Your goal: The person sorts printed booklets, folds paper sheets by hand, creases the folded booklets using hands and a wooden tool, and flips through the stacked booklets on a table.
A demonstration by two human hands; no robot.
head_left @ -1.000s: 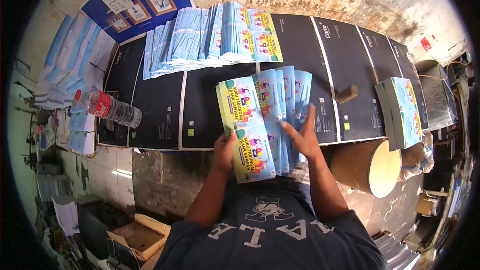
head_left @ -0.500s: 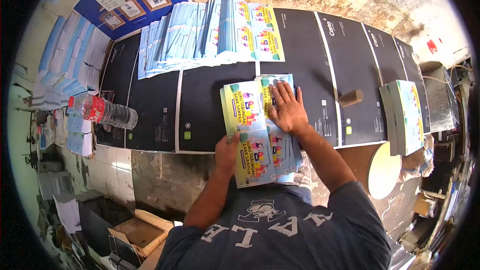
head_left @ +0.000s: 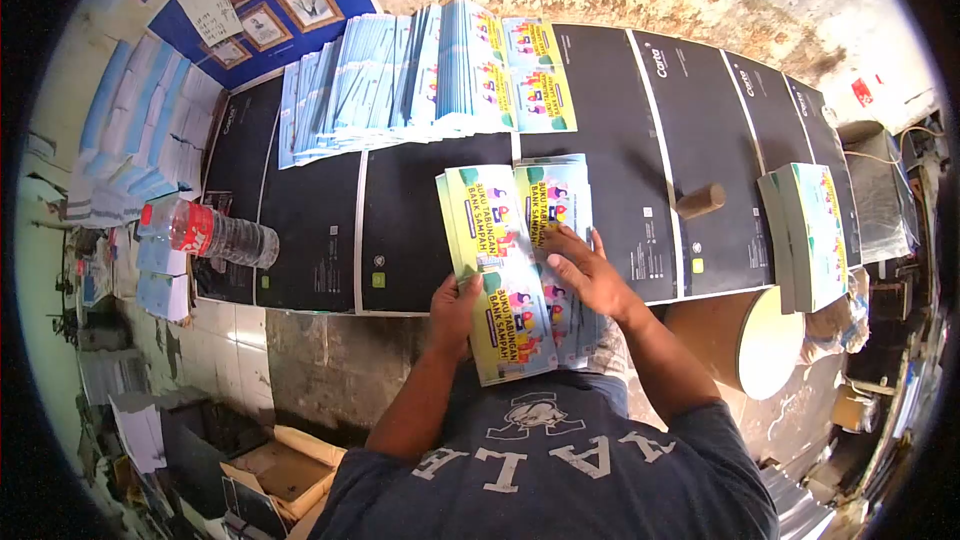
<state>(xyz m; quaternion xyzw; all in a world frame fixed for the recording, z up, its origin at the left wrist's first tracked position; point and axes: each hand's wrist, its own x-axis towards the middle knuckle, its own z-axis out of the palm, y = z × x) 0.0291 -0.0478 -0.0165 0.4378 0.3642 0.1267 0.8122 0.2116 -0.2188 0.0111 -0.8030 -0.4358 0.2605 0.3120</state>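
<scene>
A stack of printed booklet covers in yellow and light blue lies at the table's front edge, partly over my lap. My left hand grips its left edge, thumb on top and fingers hidden beneath. On the right part of the stack, where more covers lie overlapped, rests my right hand with its fingers apart. Behind them a long fanned row of the same covers lies along the back of the table.
The black table carries a plastic bottle at left, a short wooden cylinder and a thick booklet stack at right. Paper piles stand at far left. A round drum stands below the right front edge.
The fanned covers on the right of the stack have been drawn together. My right hand went up onto them, then slid back toward me. My left hand keeps its hold.
</scene>
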